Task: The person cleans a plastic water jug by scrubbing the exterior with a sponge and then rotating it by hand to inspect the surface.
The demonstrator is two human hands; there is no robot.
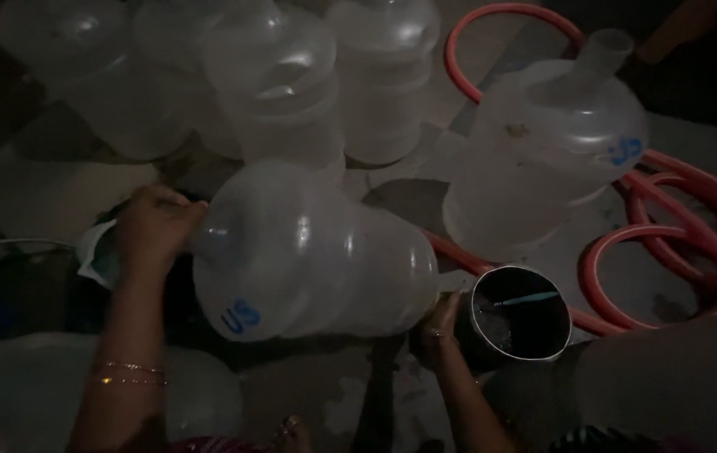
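I am holding a big translucent water jug (316, 252) on its side over the floor, my left hand (153, 226) gripping its neck, my right hand (440, 323) steadying its base beside the dark pot (519, 312); other empty-looking jugs (291, 92) are standing behind.

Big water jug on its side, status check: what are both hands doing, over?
Left hand grips the neck end of the tipped jug. Right hand steadies its base. Metal pot beside the right hand; red hose coiled behind.
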